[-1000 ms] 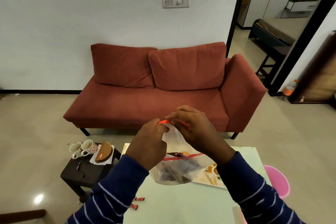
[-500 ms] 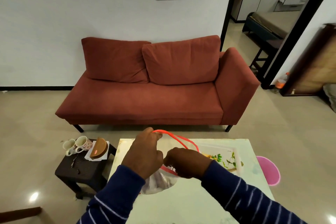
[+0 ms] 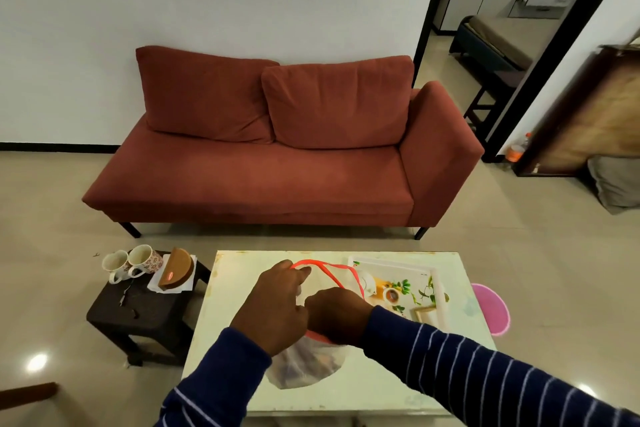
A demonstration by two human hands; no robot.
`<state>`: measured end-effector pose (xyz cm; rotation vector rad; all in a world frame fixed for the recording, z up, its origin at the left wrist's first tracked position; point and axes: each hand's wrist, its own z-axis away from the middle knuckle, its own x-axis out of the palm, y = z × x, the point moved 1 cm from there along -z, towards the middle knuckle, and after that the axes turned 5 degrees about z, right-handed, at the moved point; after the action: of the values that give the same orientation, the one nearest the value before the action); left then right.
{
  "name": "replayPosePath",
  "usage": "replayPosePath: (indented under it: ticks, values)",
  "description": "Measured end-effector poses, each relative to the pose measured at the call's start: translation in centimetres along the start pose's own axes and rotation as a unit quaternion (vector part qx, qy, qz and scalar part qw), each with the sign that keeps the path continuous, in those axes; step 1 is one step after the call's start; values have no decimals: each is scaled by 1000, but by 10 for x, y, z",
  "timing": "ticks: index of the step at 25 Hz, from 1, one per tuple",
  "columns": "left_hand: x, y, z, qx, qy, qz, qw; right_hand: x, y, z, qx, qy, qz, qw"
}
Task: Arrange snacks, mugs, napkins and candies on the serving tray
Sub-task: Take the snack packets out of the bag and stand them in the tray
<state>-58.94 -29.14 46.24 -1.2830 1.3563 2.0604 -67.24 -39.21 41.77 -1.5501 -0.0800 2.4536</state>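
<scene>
Holding a clear zip bag [image 3: 304, 366] open on the pale table [image 3: 460, 350], both hands working at its red-trimmed mouth. Left hand [image 3: 273, 305] is pinched closed on the far-left lip of the rim, lifting it so the opening stays wide. Right hand [image 3: 337, 314] sits at the near side of the mouth, fingers curled down toward or into the bag; cannot tell whether it's clamped on the rim, on something inside, or on nothing. Bag body sags on the table toward the near edge, dark contents inside, likely the snacks or candies, too blurred to name. Serving tray [image 3: 438, 282], white rim with printed floral base, lies just right of and beyond the bag, close by so contents can go straight across; looks bare where visible. Two mugs [image 3: 130, 262] stand touching each other on the dark side stool [image 3: 138, 308] left of the table, beside a brown wedge-shaped item [image 3: 176, 272] resting on white napkins [image 3: 166, 288]. Those are not on the tray yet. Judgement: early in the task, bag-emptying step in hand. Pink stool [image 3: 491, 308] peeks out far right of the table, red sofa [image 3: 277, 166] beyond.
</scene>
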Motion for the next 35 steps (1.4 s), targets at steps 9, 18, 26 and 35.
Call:
replayPosePath:
  ticks: [9,18,26,35]
  values:
    - [25,-67,-14,-35,-55,27,997,-35,19,25,95,213,-272,934]
    - [54,-106,-18,-62,-111,52,991,-25,69,66,165,279,-690,647]
    - [93,-72,-12,-140,-96,94,981,23,163,32,292,267,-330,857]
    - [163,-32,-56,-238,-73,90,964,156,327,-68,293,233,-234,898]
